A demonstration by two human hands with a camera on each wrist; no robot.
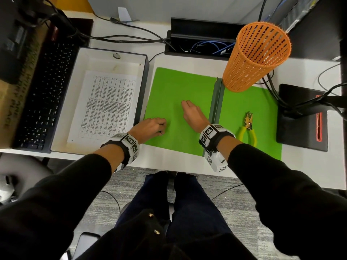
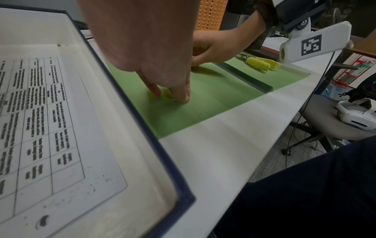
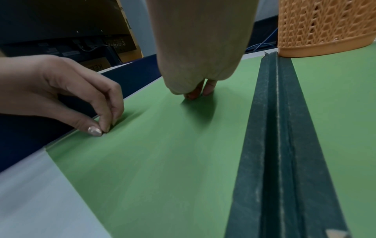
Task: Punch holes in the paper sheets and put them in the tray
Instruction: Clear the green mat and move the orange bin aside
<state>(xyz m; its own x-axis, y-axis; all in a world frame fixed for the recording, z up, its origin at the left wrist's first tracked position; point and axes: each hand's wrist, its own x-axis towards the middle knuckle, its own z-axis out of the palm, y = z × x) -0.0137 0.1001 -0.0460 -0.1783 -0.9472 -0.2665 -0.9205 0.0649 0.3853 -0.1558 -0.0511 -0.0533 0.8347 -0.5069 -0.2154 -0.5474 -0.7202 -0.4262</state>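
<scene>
**Both hands on a green sheet, one printed sheet already in the tray**

The fingertips (image 3: 105,127) of the left hand (image 1: 153,126) are curled down and pressed together with the thumb against the green sheet (image 1: 178,87), near its left edge; they appear to be pinching at that edge, though whether any paper is actually lifted cannot be told. The fingers of the right hand (image 1: 191,111) are bunched and pointed down, their tips touching the middle of the same sheet. Nothing else is held in either hand.

The green sheet is laid flat on the white desk (image 1: 308,162), with a dark green folder spine (image 1: 216,104) running along its right side and more green surface beyond it. On that far part a hole punch with yellow handles (image 1: 248,126) is left lying, untouched and well apart from both hands.

Just left of the green sheet the tray (image 1: 144,59), a shallow white box with a dark rim, is set. One printed sheet (image 1: 109,104) is lying inside it; whether holes are punched in it cannot be made out.

Behind the folder an orange mesh basket (image 1: 257,57) is standing, and a dark keyboard (image 1: 45,94) is placed to the left of the tray.

The task is judged to be partly done: one sheet is in the tray, and the green sheet is yet to be picked up, punched and placed.
</scene>
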